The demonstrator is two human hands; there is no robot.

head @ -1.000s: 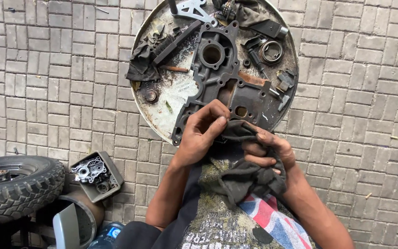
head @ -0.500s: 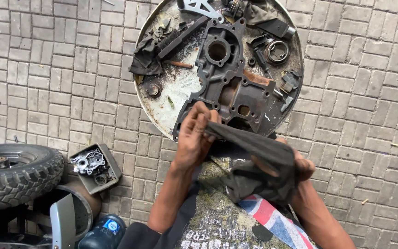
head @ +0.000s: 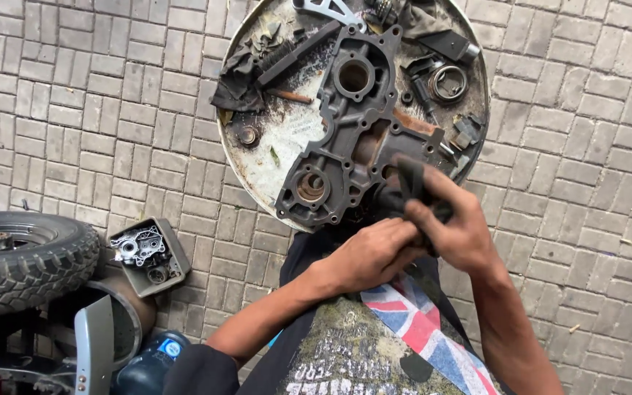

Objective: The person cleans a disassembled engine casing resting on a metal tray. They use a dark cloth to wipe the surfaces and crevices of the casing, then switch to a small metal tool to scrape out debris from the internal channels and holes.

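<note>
Right hand (head: pixel 456 228) clenched around dark rag (head: pixel 411 186), pressing it onto lower edge of engine casing (head: pixel 352 139) on round metal tray (head: pixel 272 143); left hand (head: pixel 371 252) just beside, fingers curled, gripping rag's lower fold.

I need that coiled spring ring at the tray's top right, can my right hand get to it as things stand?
Probably yes, once freed. The right hand grips a dark rag at the engine casing; the spring ring lies uncovered beyond it on the round tray, nothing between.
</note>
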